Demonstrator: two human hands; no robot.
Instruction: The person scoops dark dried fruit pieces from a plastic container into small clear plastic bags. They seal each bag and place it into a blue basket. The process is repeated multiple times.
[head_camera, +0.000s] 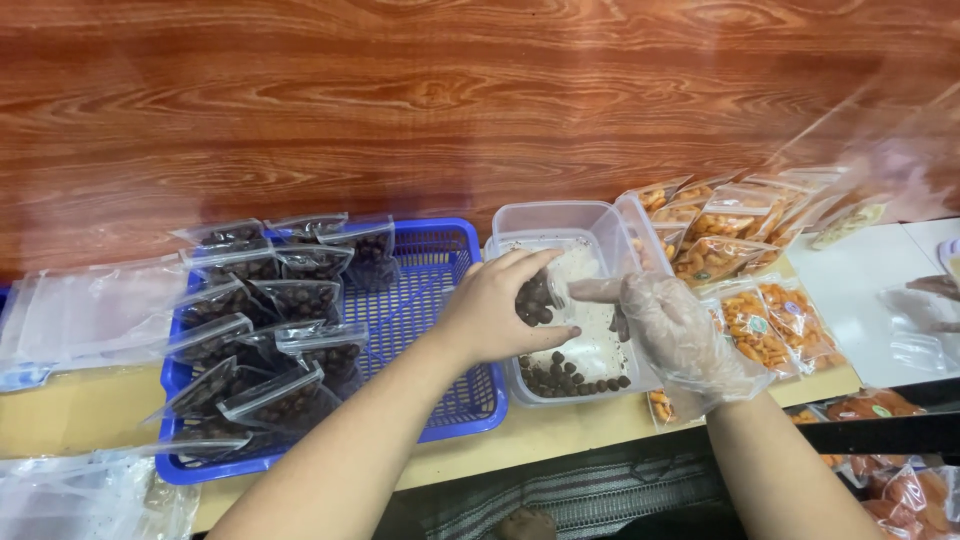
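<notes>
Small clear pouch (540, 298), partly filled with dark round sweets, is sitting in my left hand (497, 310) above the clear plastic tub (600, 222).

Head view, containers first. The tub is resting on the pale counter (60, 412) just right of the blue basket (440, 300), its near corner touching the basket's rim. A thin layer of dark balls (572, 380) is lying along the tub's near edge; the rest of its floor is showing white dusting. The blue basket is holding a stack of sealed clear pouches (275, 330) of the same dark balls, crowded into its left half, overlapping and tilted; its right half is showing bare mesh. Flat unfilled clear bags (85, 310) are lying left of the basket. To the right of the tub, pouches of orange snacks (745, 300) are fanning out against the wood-grain wall (400, 90) and across the counter.

Fingers. My left hand, bare, is curling around the pouch, thumb underneath and fingers over the top, gripping it closed at the sides. My right hand (680, 335), in a loose clear glove, is hovering over the tub's right side, index finger (595, 290) extending toward the pouch mouth, other fingers half bent; I cannot tell whether anything is between them.
</notes>
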